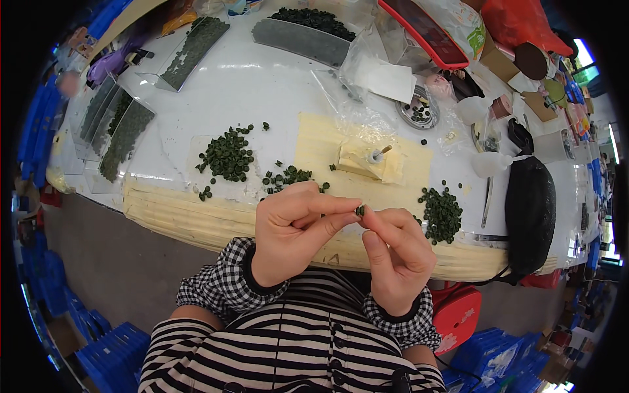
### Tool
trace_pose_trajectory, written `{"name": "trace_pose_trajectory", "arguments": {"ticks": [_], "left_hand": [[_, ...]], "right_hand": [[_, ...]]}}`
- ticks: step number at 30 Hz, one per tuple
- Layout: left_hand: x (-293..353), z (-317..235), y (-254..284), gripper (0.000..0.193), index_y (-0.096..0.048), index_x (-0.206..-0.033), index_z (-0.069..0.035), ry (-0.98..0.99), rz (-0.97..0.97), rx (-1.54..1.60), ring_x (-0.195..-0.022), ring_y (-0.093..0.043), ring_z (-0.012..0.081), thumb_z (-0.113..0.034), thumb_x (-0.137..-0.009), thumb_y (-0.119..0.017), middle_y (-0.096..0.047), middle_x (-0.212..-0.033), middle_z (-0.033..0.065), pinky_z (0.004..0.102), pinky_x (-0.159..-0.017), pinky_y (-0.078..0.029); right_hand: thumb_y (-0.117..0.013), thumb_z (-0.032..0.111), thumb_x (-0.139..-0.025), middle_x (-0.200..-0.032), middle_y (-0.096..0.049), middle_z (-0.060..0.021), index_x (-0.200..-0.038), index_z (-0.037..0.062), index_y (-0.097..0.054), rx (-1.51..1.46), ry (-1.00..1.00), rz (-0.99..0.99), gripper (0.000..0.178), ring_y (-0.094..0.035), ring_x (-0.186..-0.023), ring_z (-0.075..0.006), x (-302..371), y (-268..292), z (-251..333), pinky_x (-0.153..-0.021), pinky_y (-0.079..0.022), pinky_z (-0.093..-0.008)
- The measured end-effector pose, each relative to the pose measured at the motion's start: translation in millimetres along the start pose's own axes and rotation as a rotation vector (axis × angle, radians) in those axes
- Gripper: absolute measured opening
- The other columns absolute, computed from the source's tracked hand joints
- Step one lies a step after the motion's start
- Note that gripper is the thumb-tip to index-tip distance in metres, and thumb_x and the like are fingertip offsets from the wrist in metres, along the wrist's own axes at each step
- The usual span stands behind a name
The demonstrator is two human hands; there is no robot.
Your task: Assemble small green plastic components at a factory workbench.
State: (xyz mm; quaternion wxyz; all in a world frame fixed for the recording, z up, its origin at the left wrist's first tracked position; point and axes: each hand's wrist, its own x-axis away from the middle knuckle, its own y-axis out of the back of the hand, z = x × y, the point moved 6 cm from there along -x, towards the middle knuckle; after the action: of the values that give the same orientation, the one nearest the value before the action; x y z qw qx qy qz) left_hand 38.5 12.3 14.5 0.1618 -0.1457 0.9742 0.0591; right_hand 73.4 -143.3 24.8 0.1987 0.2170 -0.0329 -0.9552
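Observation:
Between my two hands, just above the table's near edge, is a small dark green round piece (360,211). My left hand (295,226) pinches it between thumb and forefinger. The fingertips of my right hand (398,252) meet it from the other side, with the thumb held a little lower. Left of my hands lie a larger pile of similar green pieces (227,156) and a smaller scatter (287,177). Another pile (441,213) sits right of my right hand. Beyond my hands stands a yellow-wrapped block (359,164) with a small upright peg (377,156).
Clear trays of green pieces stand at the back (301,40) and left (124,141). A red-cased phone (429,33), plastic bags (373,72) and a round dish (419,111) are at back right. A black pouch (531,209) and tweezers (488,200) lie at right.

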Motion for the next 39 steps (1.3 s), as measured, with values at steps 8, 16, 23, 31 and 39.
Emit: {"name": "trace_pose_trajectory", "arguments": {"ticks": [8,16,23,31,39], "left_hand": [[-2.6,0.5,1.3,0.019,-0.075,-0.095,-0.003,0.119,0.057,0.05,-0.056,-0.034,0.0045,0.003,-0.077,-0.076,-0.037,-0.06,-0.0062,0.0223,-0.052,-0.026],[-3.4,2.1,2.0,0.018,-0.074,-0.095,-0.002,0.194,0.098,0.105,-0.056,-0.034,0.0038,0.001,-0.077,-0.077,-0.038,-0.061,-0.0063,0.0218,-0.052,-0.026],[-4.7,-2.8,2.8,0.018,-0.075,-0.094,-0.004,0.038,0.09,-0.017,-0.054,-0.036,0.0043,0.001,-0.077,-0.077,-0.043,-0.058,-0.0054,0.0225,-0.05,-0.026],[-6.0,-1.6,2.8,0.019,-0.075,-0.094,-0.006,0.088,0.131,0.023,-0.053,-0.036,0.0041,0.0,-0.077,-0.078,-0.045,-0.058,-0.0047,0.0226,-0.049,-0.026],[-7.5,-4.3,1.8,0.017,-0.076,-0.093,-0.006,0.046,0.122,-0.009,-0.053,-0.035,0.004,0.0,-0.077,-0.078,-0.044,-0.058,-0.0051,0.0224,-0.049,-0.025]], "right_hand": [[-0.07,-0.009,-0.077,-0.092,-0.066,-0.0089,-0.111,0.0016,-0.071,0.059,0.023,0.035,0.035,-0.059,-0.079,-0.0189,-0.4,1.5,1.5,-0.07,-0.046,-0.0266],[-0.072,-0.006,-0.074,-0.091,-0.067,-0.0084,-0.108,0.0023,-0.072,0.225,0.211,0.032,0.035,-0.059,-0.077,-0.0219,-5.8,3.7,7.5,-0.069,-0.048,-0.0305],[-0.074,-0.003,-0.073,-0.091,-0.067,-0.0089,-0.105,0.002,-0.072,0.33,0.284,0.021,0.032,-0.061,-0.076,-0.0252,-4.0,1.4,8.5,-0.071,-0.052,-0.0347],[-0.075,-0.002,-0.074,-0.092,-0.068,-0.0091,-0.104,0.0023,-0.073,0.333,0.299,0.032,0.031,-0.062,-0.076,-0.025,-2.7,1.2,6.8,-0.073,-0.053,-0.036],[-0.075,-0.001,-0.074,-0.092,-0.069,-0.0093,-0.103,0.0023,-0.073,0.327,0.3,0.033,0.029,-0.063,-0.076,-0.0229,-1.6,0.8,4.8,-0.076,-0.053,-0.0366]]}}
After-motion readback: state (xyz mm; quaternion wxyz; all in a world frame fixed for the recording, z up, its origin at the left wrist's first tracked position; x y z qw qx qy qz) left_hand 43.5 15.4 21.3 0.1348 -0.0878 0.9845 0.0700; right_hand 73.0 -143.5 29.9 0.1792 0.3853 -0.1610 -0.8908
